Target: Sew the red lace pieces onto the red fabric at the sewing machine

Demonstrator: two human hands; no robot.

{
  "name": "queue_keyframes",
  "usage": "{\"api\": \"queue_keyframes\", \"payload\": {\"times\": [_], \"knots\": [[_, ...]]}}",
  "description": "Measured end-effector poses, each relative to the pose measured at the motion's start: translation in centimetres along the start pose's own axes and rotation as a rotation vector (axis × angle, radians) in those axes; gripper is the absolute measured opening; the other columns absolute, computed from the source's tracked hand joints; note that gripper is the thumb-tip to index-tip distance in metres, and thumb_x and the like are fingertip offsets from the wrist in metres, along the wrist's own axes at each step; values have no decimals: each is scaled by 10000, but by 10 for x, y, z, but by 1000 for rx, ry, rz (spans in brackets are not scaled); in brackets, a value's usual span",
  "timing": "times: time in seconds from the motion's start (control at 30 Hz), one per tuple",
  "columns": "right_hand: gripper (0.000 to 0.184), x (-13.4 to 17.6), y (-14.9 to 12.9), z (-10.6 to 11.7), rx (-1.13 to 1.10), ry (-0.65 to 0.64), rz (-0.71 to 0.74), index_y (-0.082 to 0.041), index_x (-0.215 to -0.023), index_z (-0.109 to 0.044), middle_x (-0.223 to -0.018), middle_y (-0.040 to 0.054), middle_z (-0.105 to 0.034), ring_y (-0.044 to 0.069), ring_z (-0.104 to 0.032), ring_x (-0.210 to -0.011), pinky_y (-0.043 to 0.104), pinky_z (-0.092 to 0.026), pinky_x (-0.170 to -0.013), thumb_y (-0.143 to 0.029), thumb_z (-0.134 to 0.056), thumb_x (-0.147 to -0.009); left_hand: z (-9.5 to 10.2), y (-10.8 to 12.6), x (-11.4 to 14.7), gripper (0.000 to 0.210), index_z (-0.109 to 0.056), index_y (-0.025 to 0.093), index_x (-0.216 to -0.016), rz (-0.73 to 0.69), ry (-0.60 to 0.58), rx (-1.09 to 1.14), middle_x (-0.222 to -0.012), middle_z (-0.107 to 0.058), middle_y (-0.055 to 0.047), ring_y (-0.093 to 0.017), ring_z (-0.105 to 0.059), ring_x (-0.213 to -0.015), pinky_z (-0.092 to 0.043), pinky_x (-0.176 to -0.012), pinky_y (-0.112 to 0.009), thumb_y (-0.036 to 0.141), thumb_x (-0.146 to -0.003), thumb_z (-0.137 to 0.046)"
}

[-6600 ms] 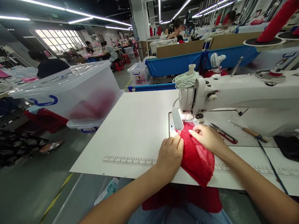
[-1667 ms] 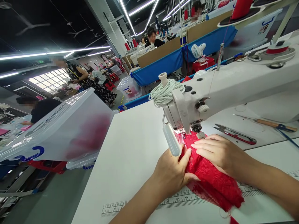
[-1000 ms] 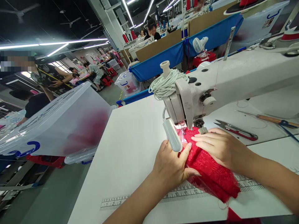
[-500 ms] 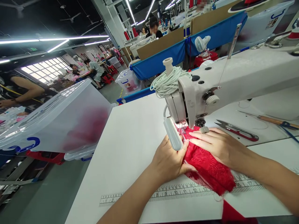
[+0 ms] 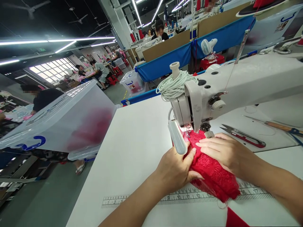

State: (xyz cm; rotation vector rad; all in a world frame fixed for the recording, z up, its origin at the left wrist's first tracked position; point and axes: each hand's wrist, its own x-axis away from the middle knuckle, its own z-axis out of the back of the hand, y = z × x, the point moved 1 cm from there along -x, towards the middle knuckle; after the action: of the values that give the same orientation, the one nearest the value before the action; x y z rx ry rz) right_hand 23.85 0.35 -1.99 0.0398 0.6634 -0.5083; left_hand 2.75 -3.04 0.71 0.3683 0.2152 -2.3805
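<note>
Red lace fabric (image 5: 210, 167) lies bunched on the table, its far end under the presser foot (image 5: 187, 133) of a white sewing machine (image 5: 251, 78). My left hand (image 5: 176, 167) rests along the fabric's left side, thumb spread away from the index finger. Its other fingertips are partly hidden behind the pale lamp (image 5: 177, 138) hanging from the machine head. On the right side of the fabric, my right hand (image 5: 224, 151) lies flat with its fingers stretched toward the needle area. Its thumb is out of sight.
Black-and-red thread snips (image 5: 245, 136) and a wooden-handled awl (image 5: 281, 125) lie right of the needle. A printed ruler (image 5: 132, 199) runs along the table's front. At left stands a clear plastic bin (image 5: 71, 119), with a person in dark clothes (image 5: 47, 97) bent behind it.
The view has shifted slightly. Both hands have slid a little back from the needle over the fabric. Behind the bin, the person at left now bends low.
</note>
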Motion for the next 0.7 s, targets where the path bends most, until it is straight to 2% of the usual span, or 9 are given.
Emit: {"api": "queue_keyframes", "payload": {"times": [0.2,0.33,0.53,0.7], "knots": [[394,-3,-1,1,7,4,5,-155,-934,-670,-991,97,-739,200,-656,-962,388,-437,-865,-13,-304,-904,-7,4,5,885,-592,9,-1255,-1,2,-13,-1135,-657,-247,-311,-624,-990,-544,-706,-389,718,-922,-180],[393,-4,-2,2,17,16,-5,-153,-930,-673,-972,97,-739,198,-656,-944,376,-436,-853,5,-318,-874,-7,5,4,906,-631,25,-1220,31,42,-7,-1113,-675,-229,-302,-627,-941,-544,-735,-402,731,-912,-156],[354,-3,0,0,29,0,9,-139,-969,-673,-990,89,-737,213,-642,-994,376,-431,-872,-33,-340,-911,-10,2,3,898,-663,59,-1197,40,94,-58,-924,-704,-175,-291,-620,-893,-517,-792,-425,723,-921,-124],[275,-8,4,2,76,18,55,-138,-974,-673,-1003,79,-740,213,-649,-954,364,-446,-803,-111,-400,-948,-12,-1,2,867,-678,68,-1165,30,129,-108,-976,-710,-172,-279,-617,-907,-490,-855,-427,711,-935,-143]]}}
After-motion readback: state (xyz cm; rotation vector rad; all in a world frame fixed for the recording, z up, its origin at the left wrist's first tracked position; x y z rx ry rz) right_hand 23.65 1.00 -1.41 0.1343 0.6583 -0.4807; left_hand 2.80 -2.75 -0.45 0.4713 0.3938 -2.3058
